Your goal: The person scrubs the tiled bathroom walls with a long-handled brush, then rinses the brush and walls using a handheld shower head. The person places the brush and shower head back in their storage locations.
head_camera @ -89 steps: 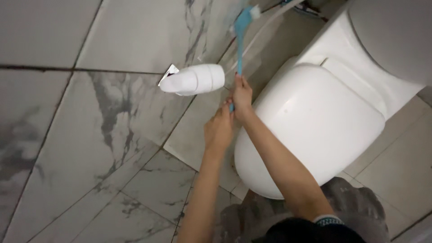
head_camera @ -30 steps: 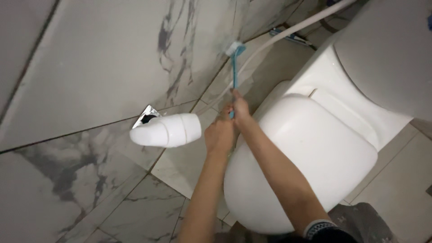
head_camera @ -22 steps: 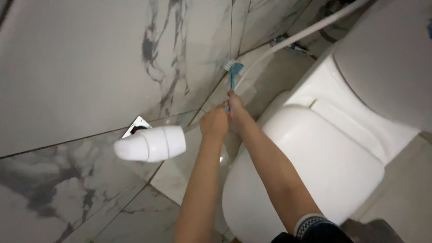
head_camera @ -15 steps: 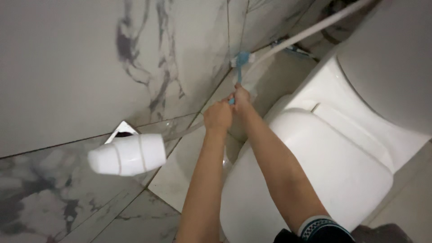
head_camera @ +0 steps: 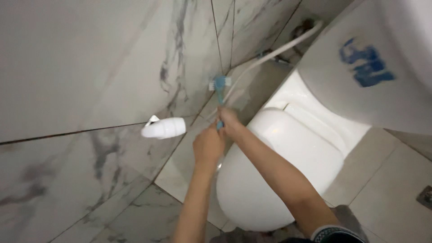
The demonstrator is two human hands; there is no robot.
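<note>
Both hands grip the handle of a blue brush (head_camera: 219, 89) with white bristles. My left hand (head_camera: 208, 145) holds the lower end of the handle and my right hand (head_camera: 229, 123) holds just above it. The brush head presses against the marble-patterned wall tile (head_camera: 135, 58) near the floor joint, left of the white toilet (head_camera: 279, 166), whose lid is closed.
A white plastic holder (head_camera: 164, 128) sticks out from the wall on the left. A white hose (head_camera: 270, 51) runs along the wall behind the toilet to the cistern (head_camera: 360, 67), which has blue markings. Beige floor tiles (head_camera: 391, 189) lie to the right.
The brush head has moved down and left along the wall with both hands still on the handle. The view has pulled back and shifted, showing more of the cistern.
</note>
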